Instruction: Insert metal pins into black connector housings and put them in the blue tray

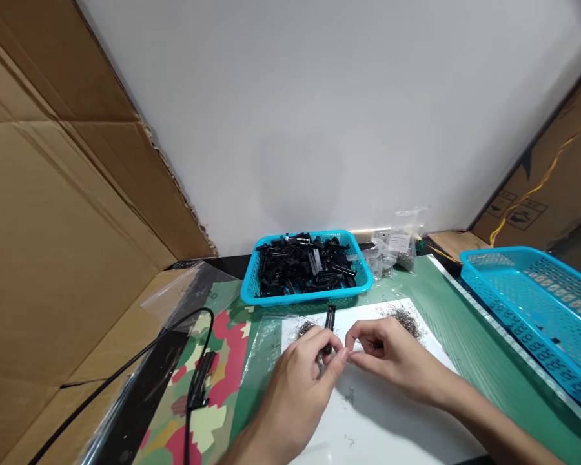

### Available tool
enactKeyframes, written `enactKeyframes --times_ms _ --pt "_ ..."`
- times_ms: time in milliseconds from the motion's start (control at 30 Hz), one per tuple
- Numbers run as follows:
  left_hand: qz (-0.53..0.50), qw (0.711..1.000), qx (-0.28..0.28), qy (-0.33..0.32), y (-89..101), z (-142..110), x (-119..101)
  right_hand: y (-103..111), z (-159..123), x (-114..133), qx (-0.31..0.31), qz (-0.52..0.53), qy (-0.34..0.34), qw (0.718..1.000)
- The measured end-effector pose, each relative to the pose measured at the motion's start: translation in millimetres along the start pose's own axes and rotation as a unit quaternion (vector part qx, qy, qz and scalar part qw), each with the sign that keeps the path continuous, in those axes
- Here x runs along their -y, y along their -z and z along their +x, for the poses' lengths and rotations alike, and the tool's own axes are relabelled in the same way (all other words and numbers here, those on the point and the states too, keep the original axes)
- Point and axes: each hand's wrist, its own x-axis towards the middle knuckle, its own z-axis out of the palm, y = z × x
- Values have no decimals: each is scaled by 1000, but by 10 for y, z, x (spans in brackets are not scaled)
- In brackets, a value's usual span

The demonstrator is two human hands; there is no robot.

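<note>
Over a white sheet (368,407), my left hand (303,374) is closed around a narrow black plastic part (330,316), whose upper end sticks up past the fingers. My right hand (392,358) pinches close against the left fingertips; whatever sits in that pinch is too small to name. Behind the right hand lies a pile of fine metal pieces (405,321), like tiny springs or pins. A smaller pile (306,328) is partly covered by the left hand. A few loose metal bits (348,396) are scattered below the hands.
A blue basket (300,300) full of black plastic parts stands at the back. Another blue basket (527,339) is at the right. Plastic bags (407,248) stand beside the back basket. A black cable (121,371) crosses the left, near a black part (203,381). Cardboard (68,226) walls the left side.
</note>
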Motion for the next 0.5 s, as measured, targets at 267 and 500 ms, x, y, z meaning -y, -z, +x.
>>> enactKeyframes --times_ms 267,500 --pt "-120 992 44 13 29 6 -40 26 -50 -6 -33 15 28 999" --pt "-207 975 72 27 34 1 -2 -12 -40 -9 -78 2 51 996"
